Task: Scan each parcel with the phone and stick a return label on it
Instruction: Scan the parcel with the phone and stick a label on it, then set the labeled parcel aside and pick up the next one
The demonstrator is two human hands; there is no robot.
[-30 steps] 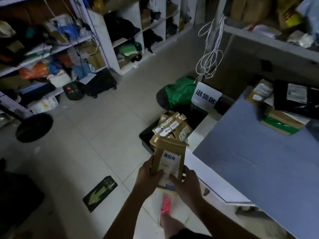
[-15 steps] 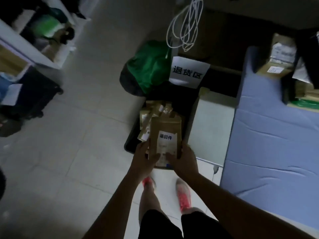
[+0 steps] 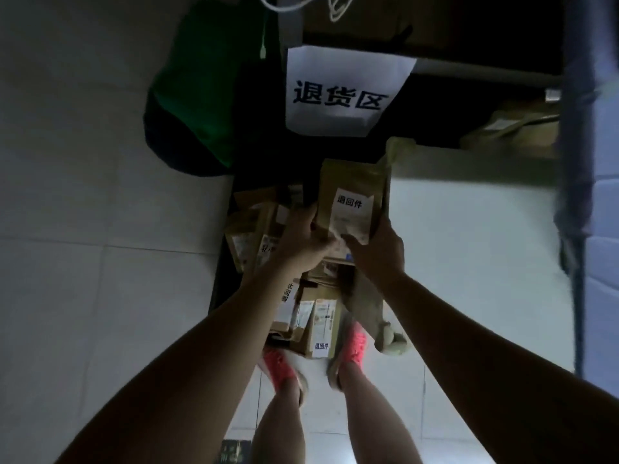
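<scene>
1. Head view, subject. Parcel, a brown paper pouch, is held above the far half of the black bin, the landmark used here. A white return label sits on the face turned upward. One of the label's lower corners seems to be lifting.
2. Head view, grip. The left hand curls round the pouch's near-left corner. The right hand clasps its near-right edge beside the label's lower corner. Both hands are closed on the same parcel, so neither is free.
3. Head view, key relation. The pouch's long axis runs from the hands straight away from the person, toward the white sign hanging beyond the bin. Nearly the whole pouch lies past the grip, and only its near end is held. The hands are about equally near. The left hand is over the bin's middle and the right is over the bin's right-hand side.
4. Head view, surroundings. Other brown parcels, several of them labelled, are packed into the bin's near half beneath the forearms. A green bag sits beyond the bin's far-left corner. A pale flat surface adjoins the bin's right side.
5. Head view, judgement. With its label on, this parcel looks finished, and lowering it into the bin seems the likely next move. Its unsupported far end would go down first. No phone is in view.
</scene>
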